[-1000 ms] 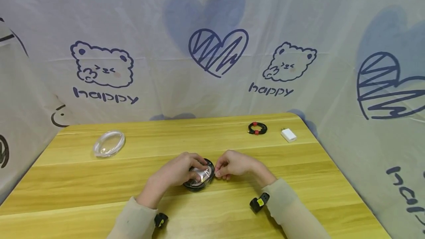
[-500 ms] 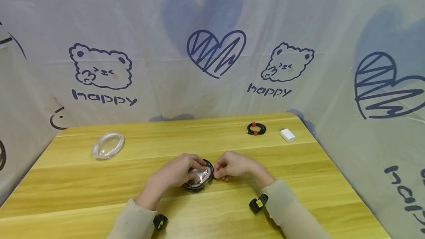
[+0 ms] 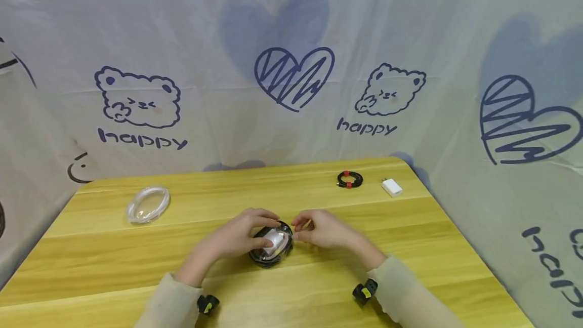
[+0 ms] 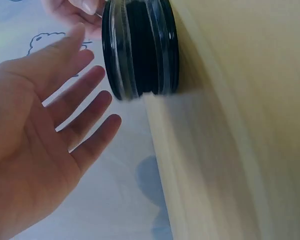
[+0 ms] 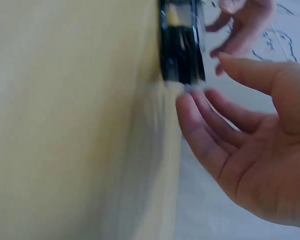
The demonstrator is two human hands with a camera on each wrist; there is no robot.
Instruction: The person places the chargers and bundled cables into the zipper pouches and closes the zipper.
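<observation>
A round coil of black cable [image 3: 279, 252], bundled in shiny clear plastic, rests on the wooden table in front of the person. A pale piece shows in its middle in the head view. My left hand [image 3: 237, 236] is at the coil's left side, thumb over its middle and fingers along the far edge. In the left wrist view, that hand's fingers [image 4: 82, 112] are spread and straight beside the wrapped coil [image 4: 142, 50]. At the coil's right edge is my right hand [image 3: 322, 229]. The right wrist view shows its fingers [image 5: 205, 132] loosely bent with thumb apart, fingertips close under the coil [image 5: 182, 55].
A whitish translucent coil [image 3: 132, 211] lies at the back left of the table [image 3: 205, 196]. Toward the back right are a small black cable coil [image 3: 359, 180] with red ties and a white plug adapter [image 3: 392, 187]. A patterned cloth [image 3: 218, 115] hangs behind.
Both hands have loosened from the black coil: the left fingers spread and shift slightly left, and the right thumb and fingers part from their pinch. The coil stays in place.
</observation>
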